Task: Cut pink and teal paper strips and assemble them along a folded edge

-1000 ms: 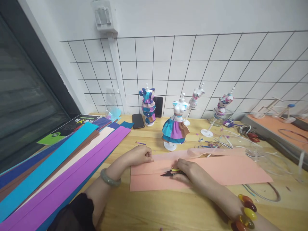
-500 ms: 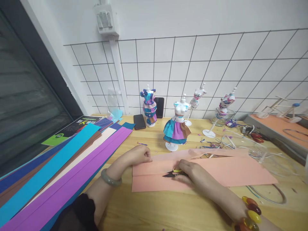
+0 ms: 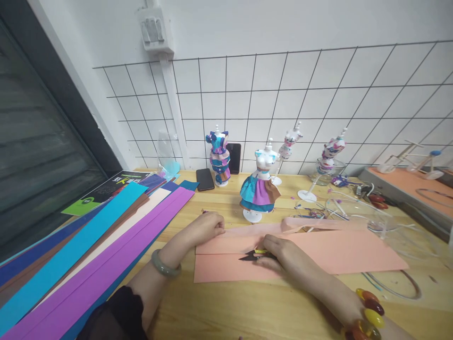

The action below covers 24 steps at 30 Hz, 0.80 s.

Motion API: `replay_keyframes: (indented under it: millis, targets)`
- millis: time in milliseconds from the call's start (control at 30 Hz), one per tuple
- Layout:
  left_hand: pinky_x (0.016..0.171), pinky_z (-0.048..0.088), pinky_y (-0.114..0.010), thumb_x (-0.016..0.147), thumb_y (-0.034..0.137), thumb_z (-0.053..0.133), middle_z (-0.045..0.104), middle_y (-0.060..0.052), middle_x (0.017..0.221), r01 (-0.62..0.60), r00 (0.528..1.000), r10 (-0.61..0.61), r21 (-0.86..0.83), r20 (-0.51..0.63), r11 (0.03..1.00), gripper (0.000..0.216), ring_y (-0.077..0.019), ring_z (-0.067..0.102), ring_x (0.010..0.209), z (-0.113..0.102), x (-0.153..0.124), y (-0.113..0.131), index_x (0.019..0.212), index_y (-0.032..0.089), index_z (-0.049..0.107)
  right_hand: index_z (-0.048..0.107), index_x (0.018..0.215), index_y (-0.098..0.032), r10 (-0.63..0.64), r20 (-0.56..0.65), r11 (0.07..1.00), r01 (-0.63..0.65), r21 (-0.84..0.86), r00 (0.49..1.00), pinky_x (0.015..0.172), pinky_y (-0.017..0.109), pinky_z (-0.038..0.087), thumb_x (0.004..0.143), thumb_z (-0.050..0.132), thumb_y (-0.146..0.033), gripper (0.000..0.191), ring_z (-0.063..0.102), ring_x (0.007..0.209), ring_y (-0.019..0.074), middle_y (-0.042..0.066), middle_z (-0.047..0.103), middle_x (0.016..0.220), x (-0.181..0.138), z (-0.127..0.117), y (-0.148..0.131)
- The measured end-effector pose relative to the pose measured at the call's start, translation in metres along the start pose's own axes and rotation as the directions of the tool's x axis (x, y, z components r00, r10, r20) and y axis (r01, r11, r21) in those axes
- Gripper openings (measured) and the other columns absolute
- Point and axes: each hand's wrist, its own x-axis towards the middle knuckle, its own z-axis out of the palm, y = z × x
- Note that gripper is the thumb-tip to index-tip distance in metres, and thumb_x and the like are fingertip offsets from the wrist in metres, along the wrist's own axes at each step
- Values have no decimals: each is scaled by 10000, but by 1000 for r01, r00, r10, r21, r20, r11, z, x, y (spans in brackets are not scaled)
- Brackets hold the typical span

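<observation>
A long sheet of peach crepe paper [image 3: 357, 250] lies across the table, with a narrower peach strip [image 3: 226, 244] over its upper left part. My left hand [image 3: 208, 226] pinches the strip's upper left edge, fingers closed. In my right hand [image 3: 283, 252] is a small pair of thread snips [image 3: 253, 256] with black blades and a yellow part, the points toward the left. Its blades rest over the paper, beside the strip's lower edge. Just behind the paper stands a small white dress form [image 3: 265, 160] in a layered turquoise, purple and brown paper skirt.
Long coloured paper strips [image 3: 116, 255] cover the left side, beside a black and green packet [image 3: 102, 191]. A decorated dress form [image 3: 219, 158], two phones and two patterned dress forms [image 3: 331, 158] stand at the back. Scraps, wires and an orange-topped box [image 3: 417, 189] occupy the right.
My left hand has shifted slightly up and right, drawing the strip's lower left edge upward off the sheet's lower part. My right hand and the snips have barely moved.
</observation>
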Motion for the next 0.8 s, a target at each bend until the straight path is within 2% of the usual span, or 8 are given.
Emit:
replay_keyframes:
  millis: [100, 200, 300, 367, 500, 800]
  targets:
    - [665, 366, -254, 765, 206, 525, 610, -19, 789, -7, 999, 8, 18, -31, 1000, 60, -172, 550, 789, -1, -1, 2, 766, 186, 581, 590, 934, -209, 3, 3, 1000, -3, -2, 1000, 718, 269, 441, 873, 530, -416, 224, 600, 821, 174, 34, 635, 917, 0, 0, 0]
    - [668, 359, -257, 745, 192, 534, 605, -17, 829, -14, 999, 15, 31, -50, 999, 104, -177, 545, 810, -1, -3, 5, 842, 195, 572, 592, 951, -210, -9, 1, 1000, 9, -16, 1000, 728, 273, 440, 876, 521, -426, 240, 599, 825, 175, 34, 636, 918, 1, 0, 1]
    - [580, 343, -240, 748, 242, 546, 600, 13, 751, -37, 999, 37, 20, 9, 999, 53, -152, 547, 711, -1, -5, 10, 784, 207, 562, 591, 952, -211, -13, 0, 1000, 13, -22, 1000, 730, 271, 439, 875, 521, -432, 244, 598, 829, 175, 35, 636, 918, 0, 1, 2]
    - [521, 324, -230, 732, 326, 589, 595, 27, 727, -52, 996, 51, 2, 67, 999, 122, -140, 541, 661, 0, -7, 13, 771, 214, 560, 588, 941, -210, -15, -4, 1000, 15, -22, 1000, 723, 267, 439, 871, 525, -436, 245, 599, 829, 174, 35, 636, 919, 0, 1, 2]
    - [531, 324, -221, 692, 379, 642, 580, 27, 762, -57, 986, 60, -23, 155, 998, 232, -139, 534, 684, 4, -6, 10, 841, 217, 568, 583, 939, -208, -12, -7, 1000, 12, -24, 1000, 711, 268, 440, 871, 519, -447, 257, 600, 827, 175, 39, 636, 920, 0, 0, 2]
    - [556, 325, -213, 712, 370, 628, 570, 35, 753, -63, 982, 85, -128, 172, 990, 205, -136, 528, 707, 7, 0, 0, 848, 224, 583, 575, 934, -190, -6, 6, 997, 6, -77, 1000, 699, 290, 442, 877, 501, -455, 281, 602, 803, 199, 59, 630, 883, 6, 3, 1]
